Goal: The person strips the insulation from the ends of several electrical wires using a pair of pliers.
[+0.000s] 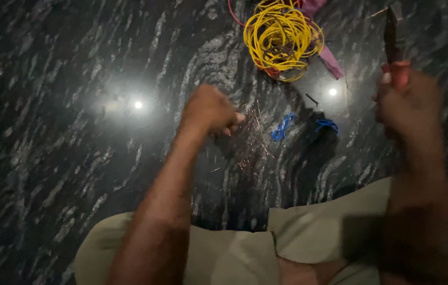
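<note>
Two hands logged over dark marbled floor (50,158). Found left hand (211,111) clenched, fingertips pinched shut, apparently on fine copper strands (250,140) fanning down and right from the pinch. Found right hand (408,103) closed around red-handled pliers (391,34), dark nose pointing up and away from the fist; motion blur there, so could not tell if the nose was open.

Judged good practice: kept pinch close to the strand ends so they stayed bundled, held pliers well out from the left fingertips, brought nose in squarely rather than at a slant. Strands very thin and hard to see against the floor; loose ends likely to splay.

Noted around: yellow wire coil (283,39) far beyond the left fist, purple strip (330,60) touching its right edge. Blue wire scraps (283,126) just right of the pinch, between the hands. Small black scrap (312,99) beyond those. Knees (319,232) under both forearms. Scraps closest to getting in the way.
</note>
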